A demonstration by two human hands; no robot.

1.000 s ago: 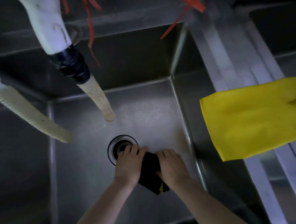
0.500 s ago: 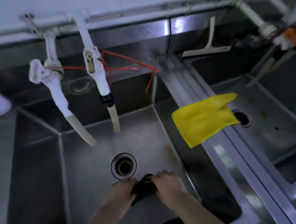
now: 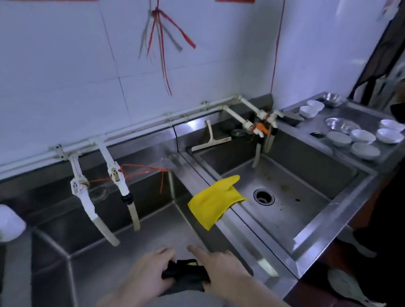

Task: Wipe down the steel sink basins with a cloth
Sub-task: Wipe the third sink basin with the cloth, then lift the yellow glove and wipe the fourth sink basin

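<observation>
In the head view, both hands are down in the left basin [image 3: 154, 231], close to its front edge. The black cloth [image 3: 184, 274] sits between them. It looks bunched up and soft, with a tiny bit of yellow on top.

The left hand [image 3: 147, 274] lies on the cloth's left end, and the right hand [image 3: 221, 267] lies on its right end. The fingers of both hands look straight and a little spread. It is blurry here, so we cannot see the thumbs.

We think the job is about half done. The floor of this basin looks smooth and gray, and we see no bits on it. The right basin [image 3: 318, 183] has small green and dark specks around its drain [image 3: 263, 197], so it looks like it needs wiping next. We cannot tell if the walls of either basin are clean.

A yellow glove [image 3: 212, 201] lies across the ridge between the two basins, and one end hangs over the right one. We think it may need lifting away so the cloth can reach that side.
</observation>
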